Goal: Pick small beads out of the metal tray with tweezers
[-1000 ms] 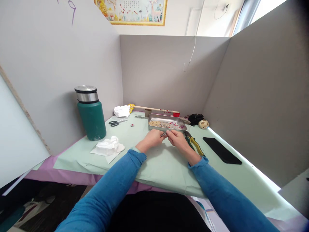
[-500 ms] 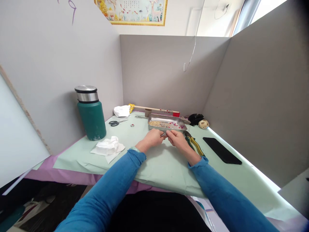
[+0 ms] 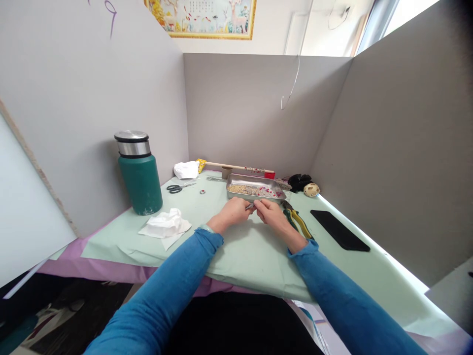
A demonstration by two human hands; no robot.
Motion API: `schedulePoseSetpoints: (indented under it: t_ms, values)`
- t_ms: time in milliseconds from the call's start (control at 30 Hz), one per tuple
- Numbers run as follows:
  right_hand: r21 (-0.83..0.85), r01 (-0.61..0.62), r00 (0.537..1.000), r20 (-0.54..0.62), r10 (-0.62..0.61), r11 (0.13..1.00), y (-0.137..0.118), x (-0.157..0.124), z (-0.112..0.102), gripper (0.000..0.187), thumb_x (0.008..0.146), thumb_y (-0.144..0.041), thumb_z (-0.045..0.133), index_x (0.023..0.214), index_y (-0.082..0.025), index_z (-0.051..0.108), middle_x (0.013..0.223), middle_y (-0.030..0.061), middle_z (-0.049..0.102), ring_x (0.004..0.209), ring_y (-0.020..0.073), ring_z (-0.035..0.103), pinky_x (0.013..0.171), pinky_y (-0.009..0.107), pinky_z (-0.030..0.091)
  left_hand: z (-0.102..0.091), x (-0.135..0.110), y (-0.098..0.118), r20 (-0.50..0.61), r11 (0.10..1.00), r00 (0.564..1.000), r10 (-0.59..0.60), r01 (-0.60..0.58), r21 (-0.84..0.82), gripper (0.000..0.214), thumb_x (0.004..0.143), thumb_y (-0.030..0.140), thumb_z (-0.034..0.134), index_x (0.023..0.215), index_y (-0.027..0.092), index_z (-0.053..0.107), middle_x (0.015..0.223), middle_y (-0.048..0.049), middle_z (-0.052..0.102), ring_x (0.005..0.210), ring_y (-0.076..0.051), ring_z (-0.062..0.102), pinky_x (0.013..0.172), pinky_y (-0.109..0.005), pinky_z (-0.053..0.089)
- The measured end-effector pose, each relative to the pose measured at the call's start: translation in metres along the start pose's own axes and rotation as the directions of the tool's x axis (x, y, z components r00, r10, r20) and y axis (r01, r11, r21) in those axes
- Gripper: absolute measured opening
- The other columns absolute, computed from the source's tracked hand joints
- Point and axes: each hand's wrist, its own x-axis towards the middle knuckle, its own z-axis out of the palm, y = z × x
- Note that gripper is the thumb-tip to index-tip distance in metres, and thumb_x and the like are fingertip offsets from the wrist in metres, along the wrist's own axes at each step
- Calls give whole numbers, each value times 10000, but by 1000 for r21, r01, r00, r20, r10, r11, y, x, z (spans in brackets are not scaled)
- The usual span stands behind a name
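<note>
Silvery metal is showing as a small slim piece between the two hands, just in front of the tray and above the worktop. The left hand is holding it, fingers curled over, while the right hand is pinching narrowly at its other end; the fingertips are hiding its exact shape. Gripping from both sides is probably keeping so small a thing from turning, and both forearms are reaching forward evenly, likely for steadiness.

Just beyond, the metal tray is lying lengthwise, its raised walls presumably keeping loose tan bits and red beads from rolling off. Beside the right hand, pliers are lying with their handles pointing back toward the person, seemingly for easy picking up. Farther right, a flat black slab is resting.

On the left, a small ring-like piece is sitting apart from the tray, perhaps so that it is not mixing with the loose bits. Scissors are lying near it, crumpled tissue is resting closer in, and a green bottle is standing upright near the partition, apparently clear of the elbows.
</note>
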Motion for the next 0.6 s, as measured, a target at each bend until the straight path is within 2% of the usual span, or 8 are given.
schedulePoseSetpoints:
  t_ms: [600]
  values:
    - [-28,-8,1000,24,9,1000,1,1,-1,404,771,-533,503,567,-201,399,470,-40,408,458,89,340,475,251,269,4,1,-3,7,999,999,42,-42,21,382,866,393,415,776,161,705,747,-89,691,674,-177,593,654,-266,422]
